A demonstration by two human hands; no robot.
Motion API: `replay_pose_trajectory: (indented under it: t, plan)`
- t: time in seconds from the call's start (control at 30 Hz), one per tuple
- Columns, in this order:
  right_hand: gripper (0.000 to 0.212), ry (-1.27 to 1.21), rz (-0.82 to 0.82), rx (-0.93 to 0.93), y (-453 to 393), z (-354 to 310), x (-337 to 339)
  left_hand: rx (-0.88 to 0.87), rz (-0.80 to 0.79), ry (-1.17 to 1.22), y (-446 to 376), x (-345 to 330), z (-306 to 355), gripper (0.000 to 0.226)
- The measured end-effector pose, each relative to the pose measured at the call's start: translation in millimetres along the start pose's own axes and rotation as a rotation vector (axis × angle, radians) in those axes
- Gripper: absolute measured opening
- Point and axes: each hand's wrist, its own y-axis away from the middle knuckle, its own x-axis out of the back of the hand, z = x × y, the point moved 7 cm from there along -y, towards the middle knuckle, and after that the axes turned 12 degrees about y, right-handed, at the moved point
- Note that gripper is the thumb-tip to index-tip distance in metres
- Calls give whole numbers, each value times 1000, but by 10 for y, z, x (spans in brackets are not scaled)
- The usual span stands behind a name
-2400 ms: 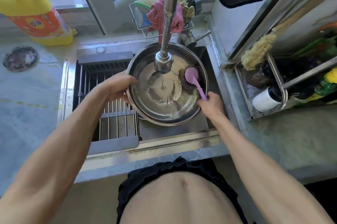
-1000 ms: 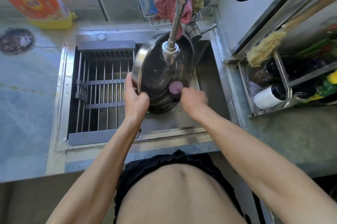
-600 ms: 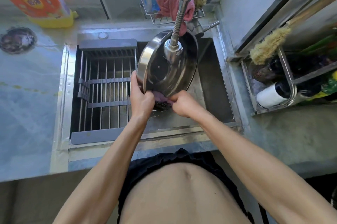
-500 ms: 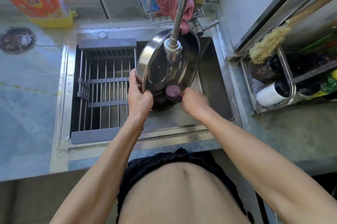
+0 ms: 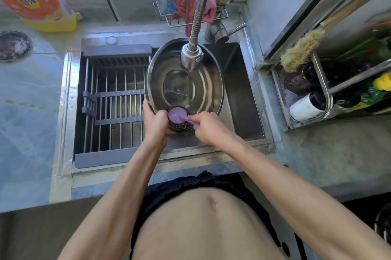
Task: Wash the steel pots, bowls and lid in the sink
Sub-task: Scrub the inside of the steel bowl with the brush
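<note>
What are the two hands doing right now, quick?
Left hand: closed, gripping the near rim of the steel bowl.
Right hand: closed, fingers pinching the purple scrubber by its handle.

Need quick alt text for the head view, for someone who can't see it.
The left hand grips a tilted steel bowl under the running faucet while the right hand scrubs its near rim with a purple-handled scourer.

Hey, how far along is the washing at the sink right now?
Done: nothing washed sits on the grey drying rack. In hand: the left hand holds the round steel bowl tilted under the running faucet, while the right hand scrubs its near rim with the purple-handled steel scourer. Left: no other pots or lid in view.
</note>
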Motion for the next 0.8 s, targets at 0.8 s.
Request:
replay_pose_trajectory:
  t: [0.8]
  plan:
    - [49,352,33,-64,-128,180,597,107,-17,-113,116,11,159,60]
